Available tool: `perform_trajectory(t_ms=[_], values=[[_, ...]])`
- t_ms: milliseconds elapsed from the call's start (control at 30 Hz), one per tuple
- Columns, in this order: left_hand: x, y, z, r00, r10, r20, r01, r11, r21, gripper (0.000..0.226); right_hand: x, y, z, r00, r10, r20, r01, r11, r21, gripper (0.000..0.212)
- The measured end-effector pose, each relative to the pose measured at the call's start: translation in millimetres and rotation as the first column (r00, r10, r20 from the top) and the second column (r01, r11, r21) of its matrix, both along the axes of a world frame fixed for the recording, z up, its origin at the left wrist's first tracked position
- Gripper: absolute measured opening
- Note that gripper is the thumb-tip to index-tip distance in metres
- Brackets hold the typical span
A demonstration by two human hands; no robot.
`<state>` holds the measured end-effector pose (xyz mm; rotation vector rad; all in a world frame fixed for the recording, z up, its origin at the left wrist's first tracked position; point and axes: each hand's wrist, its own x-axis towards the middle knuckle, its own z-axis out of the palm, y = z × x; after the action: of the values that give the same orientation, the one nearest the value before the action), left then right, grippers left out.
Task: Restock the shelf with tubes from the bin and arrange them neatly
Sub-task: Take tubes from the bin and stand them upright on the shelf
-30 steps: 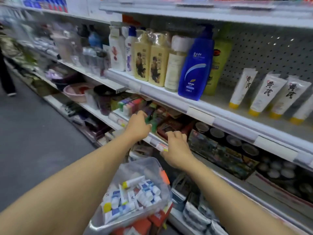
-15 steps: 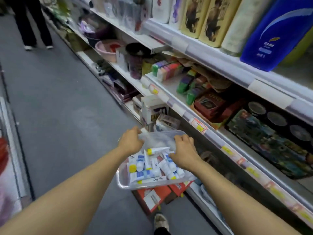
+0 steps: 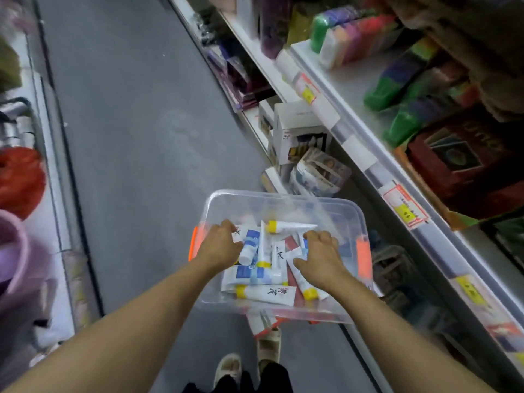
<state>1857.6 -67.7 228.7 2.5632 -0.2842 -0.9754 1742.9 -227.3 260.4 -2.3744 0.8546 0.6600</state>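
Your aisle floor (image 3: 136, 137) runs grey and wide to your left, giving open room on that side, while the shelf (image 3: 377, 165) closes in along your right, its front edge strung with price tags (image 3: 404, 207) in red and yellow whose print is too blurred to read. On that shelf a dark red box (image 3: 465, 157) carries letters that look like "UNO", though the slant makes that uncertain, and packs of coloured sponges (image 3: 351, 38) sit further along. Below the shelf edge a white carton (image 3: 300, 129) stands at floor level, near the far rim of the bin. The clear plastic bin (image 3: 283, 199) with orange side latches (image 3: 363, 259) sits low in front of you, between your two forearms and above your sandalled feet (image 3: 246, 361). Inside it the tubes (image 3: 266, 293) lie in a loose heap, white with yellow caps and black brush-style characters, mixed with blue-and-white ones. Your left hand (image 3: 222, 245) is down in the left half of the bin, fingers curled over a blue-and-white tube; whether it truly grips it I cannot tell. Your right hand (image 3: 317, 259) is in the right half, fingers bent onto the heap and thumb spread, touching tubes, with no clear grasp showing. One yellow-capped tube (image 3: 289, 226) lies across the heap just beyond both hands.
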Motion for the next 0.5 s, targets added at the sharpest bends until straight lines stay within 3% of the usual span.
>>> perform_trajectory(t_ms=[200,500], values=[[9.4,-13.5,-69.2,0.991,0.118,-0.07,-0.114,0.991,0.066,0.047,20.2,-21.1,-67.3,1.0,-0.018,-0.023,0.02,0.997,0.071,0.05],[16.4,-17.2,-145.5,0.967,0.192,-0.168,-0.156,0.966,0.206,0.048,26.3,-19.4,-141.8,0.995,-0.058,-0.084,0.068,0.991,0.115,0.055]])
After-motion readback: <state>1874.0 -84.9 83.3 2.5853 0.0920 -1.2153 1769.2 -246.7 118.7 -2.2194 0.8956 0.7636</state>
